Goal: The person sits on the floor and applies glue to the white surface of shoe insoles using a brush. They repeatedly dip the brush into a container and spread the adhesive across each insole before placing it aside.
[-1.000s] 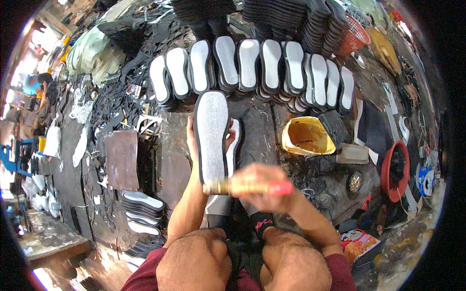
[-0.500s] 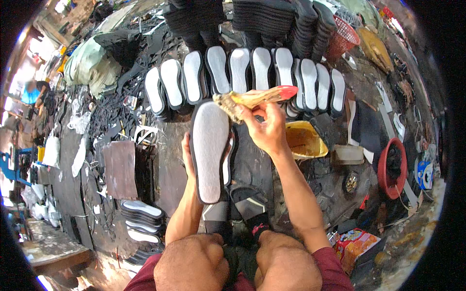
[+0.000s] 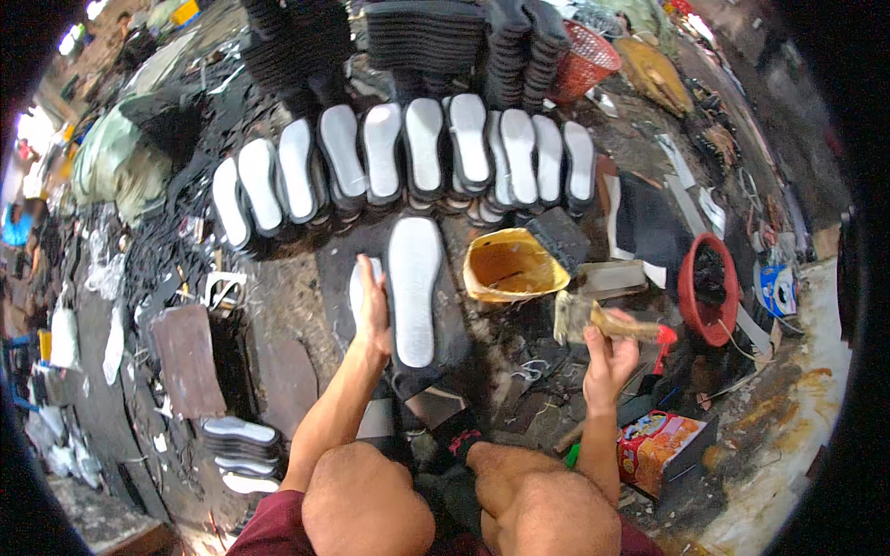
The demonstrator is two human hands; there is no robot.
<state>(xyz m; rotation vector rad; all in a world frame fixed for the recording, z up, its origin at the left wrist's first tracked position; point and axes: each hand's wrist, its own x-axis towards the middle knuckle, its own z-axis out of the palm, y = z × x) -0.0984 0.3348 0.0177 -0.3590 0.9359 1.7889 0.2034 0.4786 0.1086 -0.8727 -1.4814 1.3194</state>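
My left hand (image 3: pixel 375 313) supports a black shoe sole with a pale grey-white top (image 3: pixel 414 292). Its fingers stretch along the left edge of the sole, and their grip underneath is hidden. Another pale sole (image 3: pixel 359 289) shows partly behind that hand. Over to the right, my right hand (image 3: pixel 609 361) grips a flat brush (image 3: pixel 630 324) by its wooden, red-tipped handle. The brush's worn, crusted bristle end points left, towards a cut-open yellow container (image 3: pixel 513 267) with brownish residue inside. A dark block (image 3: pixel 557 236) leans at that container's back right rim.
A curved row of pale-topped soles (image 3: pixel 425 146) lies ahead, with tall black stacks (image 3: pixel 425 42) behind it. To the right are a red basin (image 3: pixel 712 287) and a printed box (image 3: pixel 660 449). A brown sheet (image 3: pixel 188 361) and stacked soles (image 3: pixel 243 445) lie left.
The brush has moved from above the sole down to the right, past the yellow container. The held sole looks lower and farther away. The whole view has shifted.
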